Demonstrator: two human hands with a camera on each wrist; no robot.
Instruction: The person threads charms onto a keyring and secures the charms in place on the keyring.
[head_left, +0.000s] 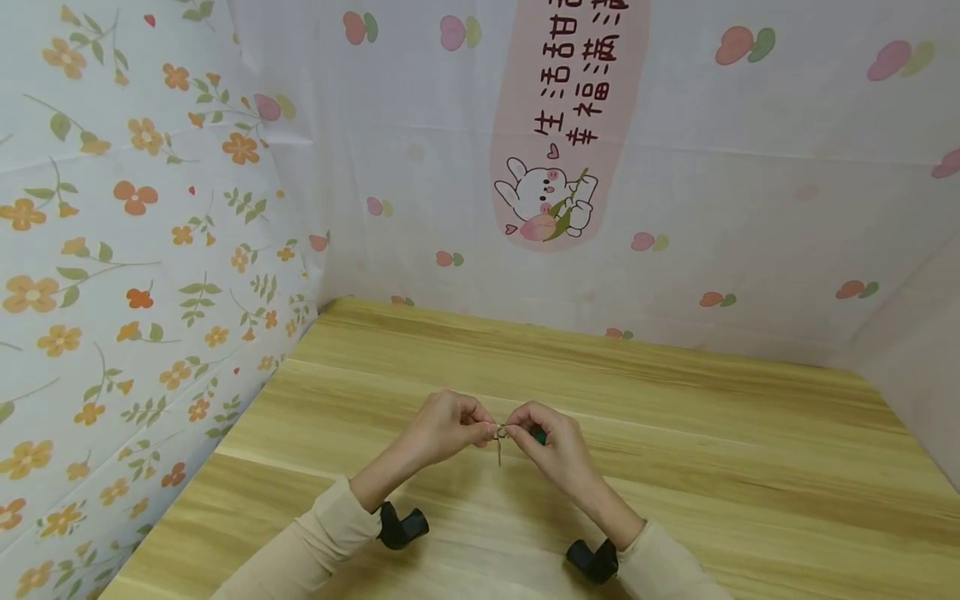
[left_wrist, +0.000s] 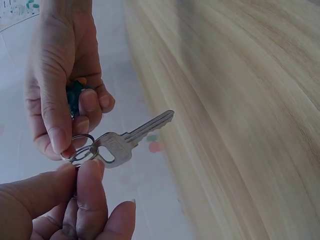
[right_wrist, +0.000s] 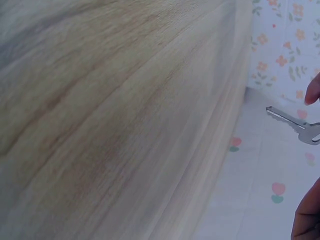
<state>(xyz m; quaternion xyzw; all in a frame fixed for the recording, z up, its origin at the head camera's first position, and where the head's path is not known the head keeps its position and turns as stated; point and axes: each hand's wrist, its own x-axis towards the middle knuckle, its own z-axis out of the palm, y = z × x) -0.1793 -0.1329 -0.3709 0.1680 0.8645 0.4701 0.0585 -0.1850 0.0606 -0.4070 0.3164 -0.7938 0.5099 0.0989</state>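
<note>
Thumb and forefinger of my left hand (head_left: 448, 429) pinch a metal key ring (left_wrist: 84, 136) from one side. From the other side my right hand (head_left: 553, 443) pinches the same ring, so the two hands' fingertips almost meet. A silver key (left_wrist: 116, 149) is threaded on the ring; its toothed blade hangs down between the hands in the head view. Against the right hand's curled fingers lies a small dark green charm (left_wrist: 73, 97) with an orange bit, mostly hidden. Only the key (right_wrist: 306, 131) and parts of the left hand's fingers show in the right wrist view.
Both hands are held above a wood-grain table (head_left: 712, 467). Black wrist mounts (head_left: 402, 527) sit under both cuffs. A printed cloth (head_left: 420, 167) with hearts and a rabbit stands behind the table, and a flowered cloth (head_left: 150, 250) hangs at the left.
</note>
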